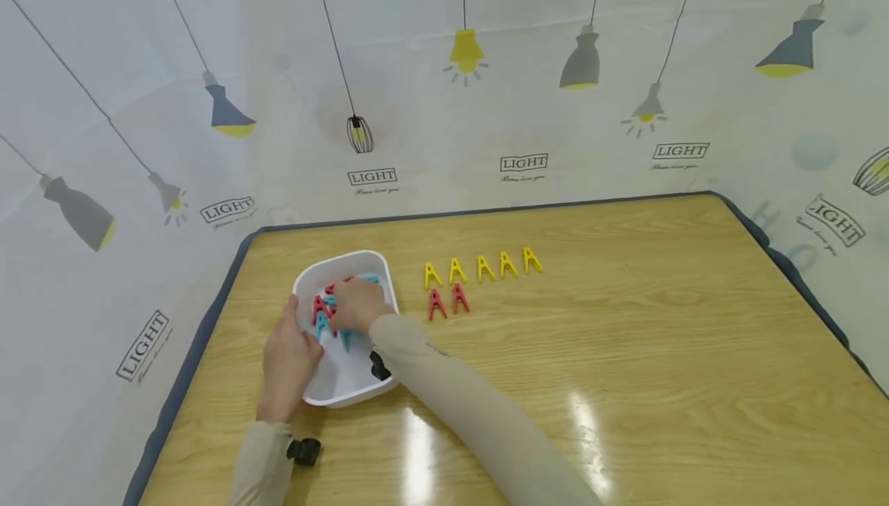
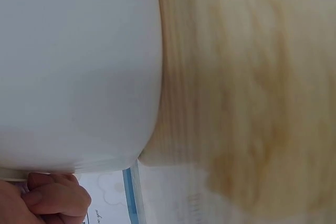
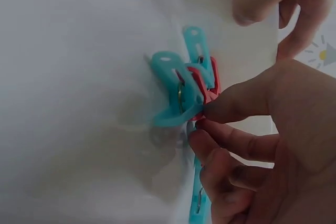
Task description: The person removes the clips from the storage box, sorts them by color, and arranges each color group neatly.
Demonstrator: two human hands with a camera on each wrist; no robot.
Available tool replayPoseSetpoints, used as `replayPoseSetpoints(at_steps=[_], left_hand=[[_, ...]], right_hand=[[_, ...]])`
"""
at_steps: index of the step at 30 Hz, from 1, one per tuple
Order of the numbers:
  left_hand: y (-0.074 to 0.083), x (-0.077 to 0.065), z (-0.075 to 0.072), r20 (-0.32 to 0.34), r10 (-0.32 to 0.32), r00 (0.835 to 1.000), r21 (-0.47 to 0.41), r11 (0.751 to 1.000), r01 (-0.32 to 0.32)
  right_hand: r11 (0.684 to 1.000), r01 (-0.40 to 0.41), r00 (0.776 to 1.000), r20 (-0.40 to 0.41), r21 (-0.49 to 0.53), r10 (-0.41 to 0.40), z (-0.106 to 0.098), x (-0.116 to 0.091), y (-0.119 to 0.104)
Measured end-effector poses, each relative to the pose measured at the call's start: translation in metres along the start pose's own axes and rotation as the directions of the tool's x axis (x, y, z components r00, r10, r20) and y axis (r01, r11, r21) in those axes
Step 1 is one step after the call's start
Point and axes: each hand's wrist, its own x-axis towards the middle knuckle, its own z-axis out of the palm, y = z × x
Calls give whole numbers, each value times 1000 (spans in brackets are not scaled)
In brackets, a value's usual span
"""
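A white plastic bin (image 1: 338, 373) holds a jumble of red and teal clothespins. My left hand (image 1: 288, 359) grips the bin's left wall, thumb over the rim; in the left wrist view the curled fingers (image 2: 60, 198) show beside the bin. My right hand (image 1: 359, 304) reaches inside among the pins. In the right wrist view its thumb and forefinger pinch a red clothespin (image 3: 199, 80), partly hidden behind a teal clothespin (image 3: 170, 72). Another teal clothespin (image 3: 195, 40) lies just beyond, and part of a further one shows below the fingers.
Right of the bin, a row of several yellow clothespins (image 1: 485, 267) lies on the wooden table (image 1: 625, 321). Two red clothespins (image 1: 459, 298) lie under that row's left end. A patterned white sheet (image 1: 444, 120) rises behind the table's back edge.
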Motion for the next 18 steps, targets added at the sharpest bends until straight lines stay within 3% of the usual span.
replayPoseSetpoints(at_steps=[5,15,18], left_hand=[[-1,0,1,-3,-1,1000,3,1000,1],[-2,-2,0,-20,22,1000,-6,1000,-22],[-2,-2,0,-24,31,999,-5,1000,-31]], right_hand=[[999,20,1000,-1,-27,-20,1,-2,-2],[994,-32,999,7,102,31,0,-3,-1],[997,-26,1000,-14,76,27,0,-2,-1]])
